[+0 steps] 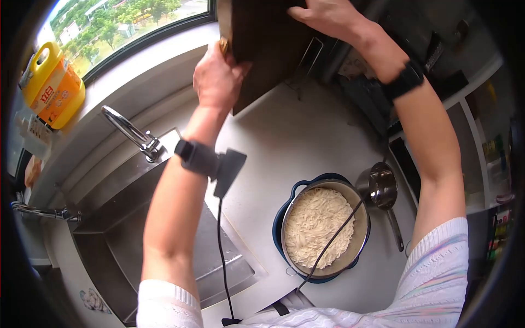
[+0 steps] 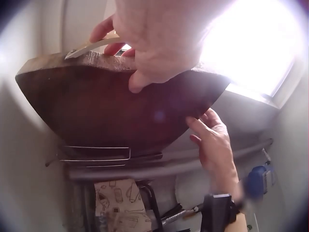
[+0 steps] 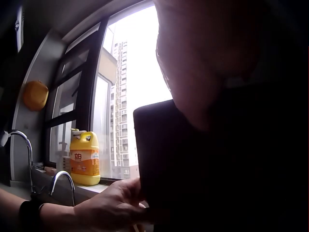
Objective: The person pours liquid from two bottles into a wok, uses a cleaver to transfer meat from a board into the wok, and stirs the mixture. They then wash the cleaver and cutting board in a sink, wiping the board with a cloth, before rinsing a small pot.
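A thick, dark brown cutting board (image 1: 268, 54) stands tilted up over the far part of the counter. My left hand (image 1: 219, 79) grips it at its near-left edge. In the left wrist view, those fingers curl around a pale curved handle (image 2: 94, 47) on the edge, with the thumb on the board's face. My right hand (image 1: 331, 19) holds the opposite edge, thumb on the near face and fingers behind, as the left wrist view shows. The board is almost black in the right wrist view, where my left hand (image 3: 111, 205) sits at its lower edge.
A blue-handled pot holds a bowl of pale noodles (image 1: 320, 227) on the counter. Beside it lies a small steel saucepan (image 1: 381, 186). The sink (image 1: 158, 246) and faucet (image 1: 131, 134) are at left. A yellow detergent jug (image 1: 54, 87) stands on the windowsill. Cables hang from the wrists.
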A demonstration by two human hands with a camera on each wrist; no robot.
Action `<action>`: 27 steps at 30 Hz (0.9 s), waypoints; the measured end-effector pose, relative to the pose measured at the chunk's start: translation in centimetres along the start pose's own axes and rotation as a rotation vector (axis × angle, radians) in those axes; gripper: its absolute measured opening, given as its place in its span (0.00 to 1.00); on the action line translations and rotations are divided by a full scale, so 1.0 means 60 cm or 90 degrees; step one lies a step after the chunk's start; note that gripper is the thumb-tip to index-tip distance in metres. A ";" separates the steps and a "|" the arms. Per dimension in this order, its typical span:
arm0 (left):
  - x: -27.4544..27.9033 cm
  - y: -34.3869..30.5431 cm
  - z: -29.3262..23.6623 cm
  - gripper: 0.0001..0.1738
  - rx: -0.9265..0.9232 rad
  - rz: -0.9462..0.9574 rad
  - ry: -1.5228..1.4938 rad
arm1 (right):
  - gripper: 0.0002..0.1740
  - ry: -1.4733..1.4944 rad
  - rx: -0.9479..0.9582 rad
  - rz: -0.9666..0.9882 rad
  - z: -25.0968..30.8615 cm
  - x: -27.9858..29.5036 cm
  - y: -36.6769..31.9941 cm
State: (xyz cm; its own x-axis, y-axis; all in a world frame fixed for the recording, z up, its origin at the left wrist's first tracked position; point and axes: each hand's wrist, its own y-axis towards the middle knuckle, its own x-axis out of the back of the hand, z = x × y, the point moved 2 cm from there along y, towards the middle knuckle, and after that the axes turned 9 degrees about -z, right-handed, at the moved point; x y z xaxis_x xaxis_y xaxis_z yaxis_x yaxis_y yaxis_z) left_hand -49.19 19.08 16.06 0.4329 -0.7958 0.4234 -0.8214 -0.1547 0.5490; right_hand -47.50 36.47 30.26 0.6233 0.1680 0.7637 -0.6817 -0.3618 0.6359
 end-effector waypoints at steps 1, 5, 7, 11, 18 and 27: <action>-0.010 0.014 -0.005 0.27 -0.020 0.030 0.035 | 0.34 -0.001 -0.001 0.004 0.004 0.017 -0.017; -0.060 0.063 -0.011 0.28 -0.033 0.087 0.087 | 0.24 0.168 -0.018 -0.021 -0.001 0.067 -0.121; -0.073 0.082 -0.017 0.29 -0.058 0.093 0.094 | 0.21 0.178 -0.047 0.049 0.018 0.099 -0.183; -0.107 0.116 0.002 0.29 -0.149 0.040 0.093 | 0.19 0.219 -0.123 0.159 0.042 0.141 -0.290; -0.138 0.169 0.056 0.36 -0.195 0.008 0.261 | 0.17 0.285 -0.262 0.237 0.089 0.201 -0.394; -0.071 0.093 0.030 0.43 -0.120 0.053 0.191 | 0.16 0.268 -0.317 0.246 0.147 0.265 -0.455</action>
State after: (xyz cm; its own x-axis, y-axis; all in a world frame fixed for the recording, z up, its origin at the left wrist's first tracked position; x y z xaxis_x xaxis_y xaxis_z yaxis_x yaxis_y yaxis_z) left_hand -56.27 20.56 16.02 0.4800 -0.5891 0.6501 -0.7880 0.0362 0.6146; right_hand -15.61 40.95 24.08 0.1742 0.4854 0.8568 -0.9767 -0.0260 0.2132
